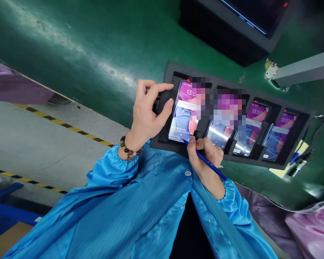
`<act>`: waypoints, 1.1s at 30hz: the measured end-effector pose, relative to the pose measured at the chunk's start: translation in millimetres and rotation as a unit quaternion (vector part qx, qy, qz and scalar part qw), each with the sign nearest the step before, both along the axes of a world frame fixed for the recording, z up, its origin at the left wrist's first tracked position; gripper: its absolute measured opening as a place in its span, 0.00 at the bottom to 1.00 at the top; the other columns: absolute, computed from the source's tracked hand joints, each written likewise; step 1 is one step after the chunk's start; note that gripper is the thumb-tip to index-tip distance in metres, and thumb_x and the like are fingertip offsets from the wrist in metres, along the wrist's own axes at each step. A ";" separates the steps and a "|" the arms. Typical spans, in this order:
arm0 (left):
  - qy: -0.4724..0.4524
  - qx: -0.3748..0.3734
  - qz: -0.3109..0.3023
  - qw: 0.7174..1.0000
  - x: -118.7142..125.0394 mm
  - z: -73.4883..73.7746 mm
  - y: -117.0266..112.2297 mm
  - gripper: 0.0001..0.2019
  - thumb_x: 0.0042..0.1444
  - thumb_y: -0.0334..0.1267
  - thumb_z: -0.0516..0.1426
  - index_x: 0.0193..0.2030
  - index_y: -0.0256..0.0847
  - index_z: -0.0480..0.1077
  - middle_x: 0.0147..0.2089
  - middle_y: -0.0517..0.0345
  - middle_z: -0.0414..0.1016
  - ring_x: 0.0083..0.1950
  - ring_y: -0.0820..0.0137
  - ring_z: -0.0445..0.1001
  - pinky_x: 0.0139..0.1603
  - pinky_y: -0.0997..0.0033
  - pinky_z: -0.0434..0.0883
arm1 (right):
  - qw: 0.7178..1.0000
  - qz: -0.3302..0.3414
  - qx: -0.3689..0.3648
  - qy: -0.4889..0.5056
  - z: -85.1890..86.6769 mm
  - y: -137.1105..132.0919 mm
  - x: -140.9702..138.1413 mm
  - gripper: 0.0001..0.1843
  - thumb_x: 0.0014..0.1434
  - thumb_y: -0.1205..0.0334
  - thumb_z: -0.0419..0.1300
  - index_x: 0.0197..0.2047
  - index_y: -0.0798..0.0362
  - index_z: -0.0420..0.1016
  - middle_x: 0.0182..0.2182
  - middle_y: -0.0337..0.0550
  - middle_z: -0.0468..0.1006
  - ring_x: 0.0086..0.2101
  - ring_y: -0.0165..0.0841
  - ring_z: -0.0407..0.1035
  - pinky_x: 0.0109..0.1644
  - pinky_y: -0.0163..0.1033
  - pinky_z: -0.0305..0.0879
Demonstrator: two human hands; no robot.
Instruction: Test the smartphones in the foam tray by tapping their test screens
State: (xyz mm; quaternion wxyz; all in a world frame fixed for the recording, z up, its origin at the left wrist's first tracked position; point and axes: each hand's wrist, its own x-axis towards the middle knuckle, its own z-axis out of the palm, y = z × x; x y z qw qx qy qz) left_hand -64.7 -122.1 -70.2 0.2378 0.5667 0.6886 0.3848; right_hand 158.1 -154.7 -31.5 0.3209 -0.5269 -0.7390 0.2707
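A black foam tray (297, 142) lies on the green table and holds several lit phones in slots. My left hand (145, 113) rests at the tray's left end, thumb and forefinger pinching the left edge of the leftmost phone (182, 115). My right hand (207, 154) is closed round a blue pen (205, 160), whose tip touches the lower corner of that phone's screen. Both arms wear blue sleeves, and a bead bracelet (128, 149) circles the left wrist.
A second black tray (232, 36) lies farther off on the green table (83, 54). A grey metal bar (302, 68) sits to the right. Pens and cables (297, 163) lie beyond the tray's right end. Grey floor with yellow-black tape (62, 124) shows left.
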 end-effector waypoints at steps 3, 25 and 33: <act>-0.001 -0.005 0.002 1.000 0.7 0.7 0.4 0.23 0.73 0.60 0.57 0.65 0.51 0.75 0.57 0.47 0.68 0.64 0.50 0.74 0.65 0.43 0.79 | 1.000 0.000 -0.003 -0.006 -0.3 0.7 1.3 0.25 0.68 0.67 0.66 0.26 0.48 0.55 0.19 0.27 0.56 0.18 0.22 0.49 0.24 0.35 0.54; 0.031 0.070 0.009 0.997 -2.8 -3.7 4.7 0.22 0.73 0.56 0.61 0.62 0.42 0.80 0.51 0.50 0.70 0.52 0.63 0.73 0.47 0.59 0.76 | 0.978 -0.208 -0.024 0.021 -19.1 -7.3 103.3 0.29 0.69 0.56 0.68 0.25 0.46 0.53 0.18 0.26 0.57 0.19 0.25 0.54 0.27 0.37 0.56; 0.040 0.069 0.030 0.996 0.1 -6.8 4.3 0.20 0.66 0.43 0.63 0.62 0.44 0.80 0.53 0.49 0.72 0.51 0.61 0.73 0.48 0.61 0.74 | 0.986 -0.163 -0.018 -0.022 -11.7 -1.1 99.2 0.27 0.68 0.60 0.66 0.25 0.46 0.52 0.19 0.27 0.56 0.20 0.24 0.51 0.26 0.36 0.54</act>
